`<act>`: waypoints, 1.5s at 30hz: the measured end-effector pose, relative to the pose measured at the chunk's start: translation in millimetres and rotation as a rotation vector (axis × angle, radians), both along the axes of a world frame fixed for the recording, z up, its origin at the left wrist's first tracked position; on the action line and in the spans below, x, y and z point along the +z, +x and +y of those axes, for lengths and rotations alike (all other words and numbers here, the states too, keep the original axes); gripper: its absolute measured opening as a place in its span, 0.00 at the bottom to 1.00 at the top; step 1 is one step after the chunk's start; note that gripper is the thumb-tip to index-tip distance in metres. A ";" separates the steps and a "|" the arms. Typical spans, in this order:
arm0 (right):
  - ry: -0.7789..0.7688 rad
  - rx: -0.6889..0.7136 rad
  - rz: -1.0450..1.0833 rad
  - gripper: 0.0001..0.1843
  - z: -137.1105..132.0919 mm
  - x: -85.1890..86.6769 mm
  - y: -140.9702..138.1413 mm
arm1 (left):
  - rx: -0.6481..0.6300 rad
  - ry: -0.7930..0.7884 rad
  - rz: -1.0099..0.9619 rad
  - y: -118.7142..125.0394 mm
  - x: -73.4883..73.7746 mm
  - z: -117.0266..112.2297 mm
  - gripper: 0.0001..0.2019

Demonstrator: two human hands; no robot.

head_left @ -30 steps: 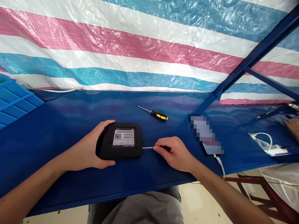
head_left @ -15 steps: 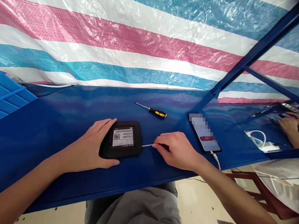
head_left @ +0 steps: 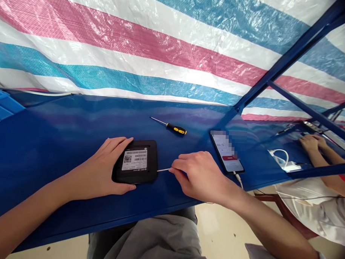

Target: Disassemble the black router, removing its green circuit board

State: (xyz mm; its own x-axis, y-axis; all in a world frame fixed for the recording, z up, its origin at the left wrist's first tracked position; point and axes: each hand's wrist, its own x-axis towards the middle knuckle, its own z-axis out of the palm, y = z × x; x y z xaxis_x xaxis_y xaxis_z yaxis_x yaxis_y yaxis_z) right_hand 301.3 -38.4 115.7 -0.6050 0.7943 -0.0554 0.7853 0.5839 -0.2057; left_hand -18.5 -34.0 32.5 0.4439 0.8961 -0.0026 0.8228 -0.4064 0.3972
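A flat black device [head_left: 152, 155] with rounded corners lies on the blue table, its white label with a QR code and barcodes facing up. My left hand [head_left: 104, 166] grips its left side, thumb at the near edge and fingers along the far edge. Pinched between the thumb and fingers of my right hand [head_left: 197, 177] is a thin white stick [head_left: 163, 170]. The stick's far end meets the device's right side near the front corner; whether it goes inside cannot be seen. Beyond the device lies a screwdriver [head_left: 176, 129] with a black and yellow handle.
A phone [head_left: 230, 156] with a white cable lies to the right on the table [head_left: 61, 140]. A blue plastic bin [head_left: 5, 104] stands at the left. Blue frame bars [head_left: 288, 58] and a striped sheet [head_left: 152, 49] rise behind. Another person's hands [head_left: 312, 143] are at the far right.
The view has swung slightly right, so things appear further left. My hands keep the same holds on the device and the white stick. The other person's hands have come closer together.
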 end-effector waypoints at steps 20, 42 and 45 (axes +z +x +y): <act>-0.067 -0.040 -0.023 0.16 -3.4 -2.0 0.2 | -0.060 0.034 0.094 26.7 12.7 9.5 0.64; 0.319 -0.026 0.039 0.18 -26.4 -32.9 -2.8 | -0.045 0.072 -0.043 39.9 15.9 6.9 0.55; 0.303 -0.033 0.048 0.18 -25.7 -32.6 -2.3 | -0.040 0.066 -0.032 40.6 17.6 6.6 0.56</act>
State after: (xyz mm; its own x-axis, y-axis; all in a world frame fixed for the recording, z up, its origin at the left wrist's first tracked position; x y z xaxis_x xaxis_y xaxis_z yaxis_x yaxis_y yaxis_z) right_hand 299.0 -64.0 83.1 -0.5746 0.7896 0.2153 0.7987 0.5984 -0.0632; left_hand 22.1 -27.4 50.2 0.4785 0.8753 0.0706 0.7924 -0.4650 0.3948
